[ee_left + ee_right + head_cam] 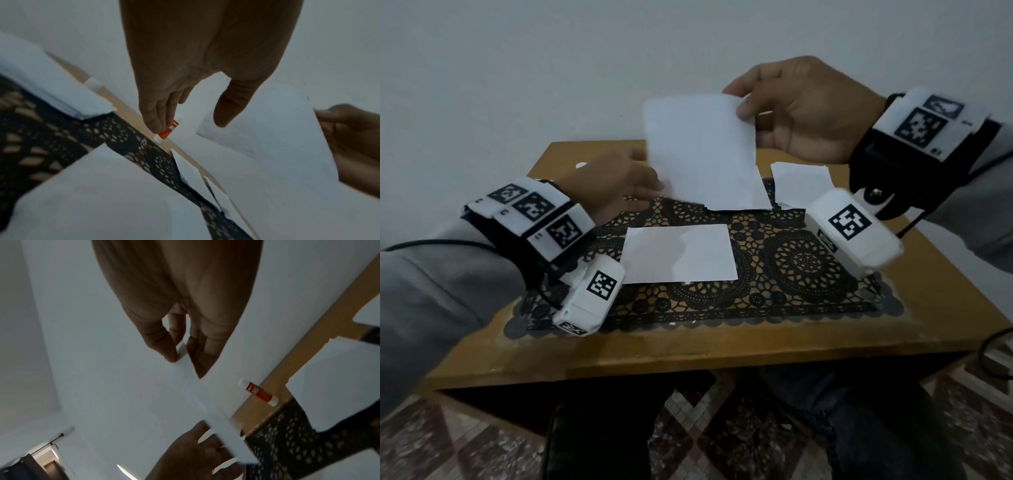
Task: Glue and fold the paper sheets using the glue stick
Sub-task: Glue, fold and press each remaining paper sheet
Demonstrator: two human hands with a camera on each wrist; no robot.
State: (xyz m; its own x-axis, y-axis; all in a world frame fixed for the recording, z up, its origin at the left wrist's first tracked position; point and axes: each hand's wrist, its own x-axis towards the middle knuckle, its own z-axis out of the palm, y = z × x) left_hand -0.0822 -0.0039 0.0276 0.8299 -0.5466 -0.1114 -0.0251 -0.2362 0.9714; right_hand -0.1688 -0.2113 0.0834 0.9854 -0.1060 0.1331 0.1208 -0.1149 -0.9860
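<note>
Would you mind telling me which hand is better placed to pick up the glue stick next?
Left. The left hand is open and reaching, its fingertips right at the glue stick lying on the table. The right hand is busy pinching the raised paper sheet in the air.

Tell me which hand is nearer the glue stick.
Left. The left hand reaches down, fingertips at the glue stick on the table; the right hand is raised apart, pinching a paper sheet.

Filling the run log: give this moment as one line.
right hand: pinches raised paper sheet | left hand: open, reaching toward glue stick | glue stick: lying on table, untouched
</note>
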